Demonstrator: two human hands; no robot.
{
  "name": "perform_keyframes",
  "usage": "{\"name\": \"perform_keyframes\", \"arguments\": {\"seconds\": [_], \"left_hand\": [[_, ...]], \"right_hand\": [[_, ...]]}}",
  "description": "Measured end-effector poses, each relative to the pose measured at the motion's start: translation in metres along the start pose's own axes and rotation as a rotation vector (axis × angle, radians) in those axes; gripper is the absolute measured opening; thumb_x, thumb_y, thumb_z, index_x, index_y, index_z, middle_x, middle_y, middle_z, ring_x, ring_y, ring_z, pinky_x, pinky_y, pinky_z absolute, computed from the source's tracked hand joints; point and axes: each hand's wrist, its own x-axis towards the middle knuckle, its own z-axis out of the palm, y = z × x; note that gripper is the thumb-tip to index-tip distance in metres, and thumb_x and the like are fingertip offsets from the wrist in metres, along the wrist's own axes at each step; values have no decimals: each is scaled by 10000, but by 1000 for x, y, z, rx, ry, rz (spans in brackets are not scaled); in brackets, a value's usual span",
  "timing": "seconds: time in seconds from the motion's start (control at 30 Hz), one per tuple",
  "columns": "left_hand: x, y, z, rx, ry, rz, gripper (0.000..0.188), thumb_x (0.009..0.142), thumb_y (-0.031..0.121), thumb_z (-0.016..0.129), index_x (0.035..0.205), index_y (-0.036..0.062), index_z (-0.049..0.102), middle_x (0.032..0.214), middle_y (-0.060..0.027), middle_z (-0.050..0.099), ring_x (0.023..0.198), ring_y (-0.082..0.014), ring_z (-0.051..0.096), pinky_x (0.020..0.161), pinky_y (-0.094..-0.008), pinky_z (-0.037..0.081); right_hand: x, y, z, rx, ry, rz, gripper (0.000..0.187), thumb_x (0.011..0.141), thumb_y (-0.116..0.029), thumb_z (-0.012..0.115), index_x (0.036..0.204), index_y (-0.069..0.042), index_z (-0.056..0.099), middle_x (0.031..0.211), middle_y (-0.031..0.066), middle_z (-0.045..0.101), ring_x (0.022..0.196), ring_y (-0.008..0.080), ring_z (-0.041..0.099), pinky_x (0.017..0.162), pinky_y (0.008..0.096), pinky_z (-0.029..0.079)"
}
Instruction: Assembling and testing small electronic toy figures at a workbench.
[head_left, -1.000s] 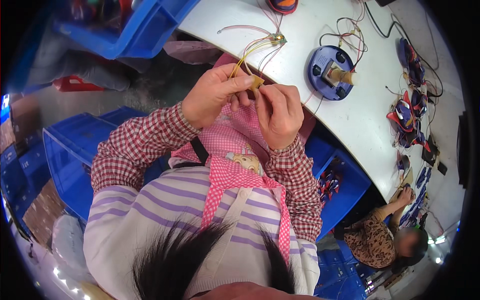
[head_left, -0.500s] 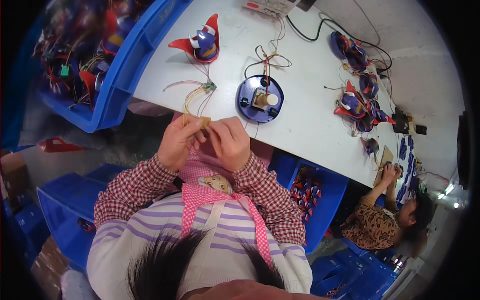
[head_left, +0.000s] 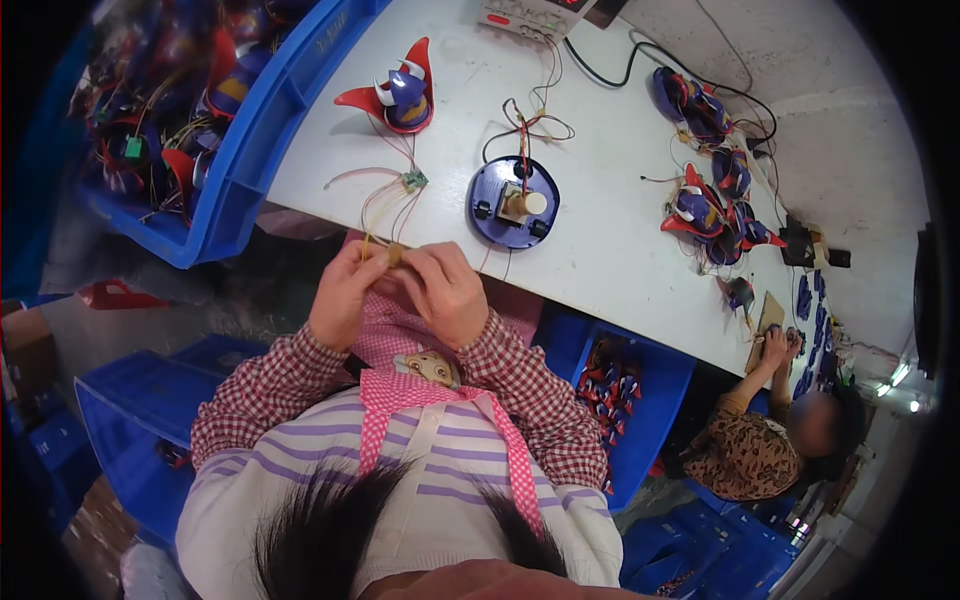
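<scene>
Left hand and right hand are curled nearly closed, and a small brown board is pinched by their fingertips beside the near edge of the tabletop. On it, a green circuit board is laid.

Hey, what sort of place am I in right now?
Probably an assembly workshop: the white table bears wired purple-and-red figures, the blue bin at upper left holds many more, and a co-worker is busy farther along.
</scene>
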Motion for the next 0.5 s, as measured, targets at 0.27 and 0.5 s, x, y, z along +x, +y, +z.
{"name": "perform_keyframes", "arguments": {"seconds": [0.27,0.5], "left_hand": [[-12,22,20,1224,25,813,898,751,240,794,1419,-60,275,1416,-242,354,1327,-375,347,1090,-427,308],[91,5,103,1396,-187,884,1117,591,457,834,1400,-69,273,1382,-260,376,1332,-418,327,1077,-556,239]], "right_hand": [[4,30,-88,-73,192,375,636,736,-144,815,1250,32,485,1124,157,511,667,158,520,549,274,452],[35,61,-78,-115,77,304,380,791,-173,767,1082,-5,590,942,160,601,742,257,635,600,352,513]]}}
